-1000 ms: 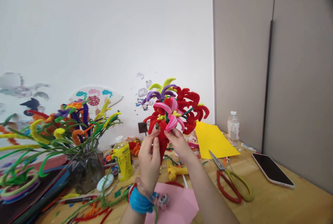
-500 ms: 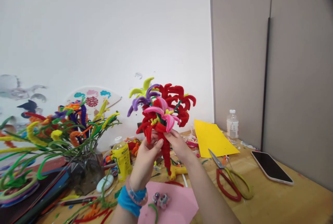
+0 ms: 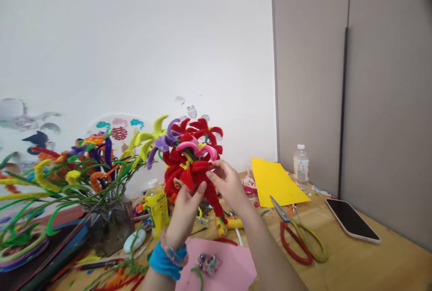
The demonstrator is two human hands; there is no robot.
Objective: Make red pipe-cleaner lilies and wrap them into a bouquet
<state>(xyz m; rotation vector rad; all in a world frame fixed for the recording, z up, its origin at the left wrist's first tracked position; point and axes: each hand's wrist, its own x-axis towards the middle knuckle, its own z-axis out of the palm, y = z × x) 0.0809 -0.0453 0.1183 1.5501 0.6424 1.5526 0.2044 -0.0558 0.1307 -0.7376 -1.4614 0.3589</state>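
A bouquet of pipe cleaner flowers (image 3: pixel 192 165) with red, pink, purple and yellow-green petals is held up above the table, tilted to the left. Its red wrapped stem (image 3: pixel 212 196) slants down to the right, toward a yellow object on the table whose kind I cannot make out. My left hand (image 3: pixel 185 210) grips the bouquet from below, thumb pointing up at the lower red petals. With thumb and fingers bent together, my right hand (image 3: pixel 229 185) pinches the edge of a red petal on the right side. The flowers partly hide my left fingertips.
Scissors (image 3: pixel 300 237), a phone (image 3: pixel 353 220), yellow paper (image 3: pixel 275 183) and a clear bottle (image 3: pixel 301 165) lie or stand on the right. Pink paper (image 3: pixel 232 264) is in front. To the left are a yellow-labelled bottle (image 3: pixel 157 210) and a glass jar (image 3: pixel 111 223) of pipe cleaner stems.
The bouquet has tilted left and dropped slightly, its stem now slanting. My right hand has shifted from beside the stem's top to a red petal; my left hand has moved slightly down and left.
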